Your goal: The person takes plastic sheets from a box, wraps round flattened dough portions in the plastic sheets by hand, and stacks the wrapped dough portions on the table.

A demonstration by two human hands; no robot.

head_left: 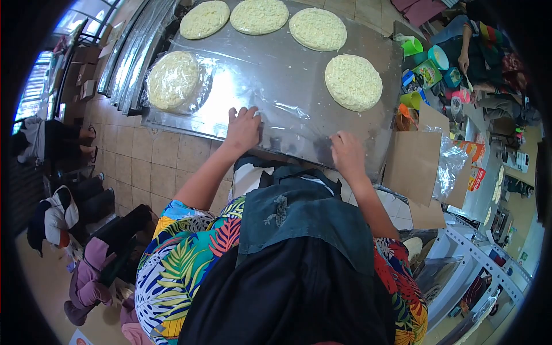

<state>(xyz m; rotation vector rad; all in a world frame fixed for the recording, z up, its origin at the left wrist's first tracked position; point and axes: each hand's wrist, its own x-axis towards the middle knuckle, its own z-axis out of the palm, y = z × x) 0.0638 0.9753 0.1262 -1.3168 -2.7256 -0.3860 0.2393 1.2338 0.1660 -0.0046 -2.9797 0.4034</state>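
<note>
A thin clear plastic bag (292, 109) lies on the shiny metal table (270, 75), stretched between my hands; its edges are hard to make out. My left hand (244, 130) is at the near edge, fingers curled down onto the plastic. To the right, my right hand (347, 153) pinches the plastic with bent fingers. Beyond it sits a round, flat pizza (353, 82) with a pale, crumbly topping. Another pizza (173, 80), in clear plastic, is at the left. Along the far side are a pizza (204, 19), a second pizza (259, 15) and a third pizza (318, 29).
An opened cardboard box (413, 167) with clear plastic (451, 167) stands against the table's right side. Cups and tubs, including a green cup (411, 46), crowd beyond it. Stacked metal trays (138, 52) border the left. People sit at the left; a co-worker's hand (463, 62) is upper right.
</note>
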